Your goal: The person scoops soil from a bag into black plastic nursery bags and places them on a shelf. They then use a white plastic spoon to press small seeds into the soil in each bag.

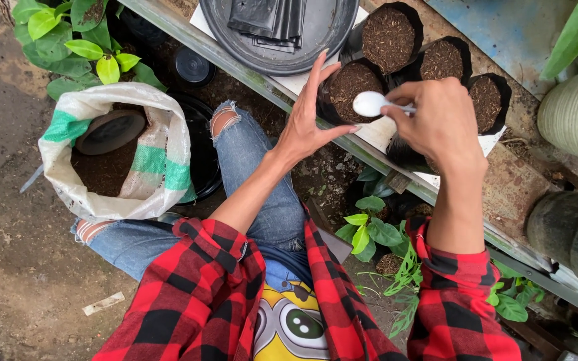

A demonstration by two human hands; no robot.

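Outdoors on my bench (396, 137), my spread left hand (309, 124) steadies a soil-filled black bag (346, 90); right hand (439, 120) pinches a white spoon (372, 103).

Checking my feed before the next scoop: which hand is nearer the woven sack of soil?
Left. The left hand steadies a soil-filled bag right of the woven sack; the right hand, holding the white spoon, is farther right.
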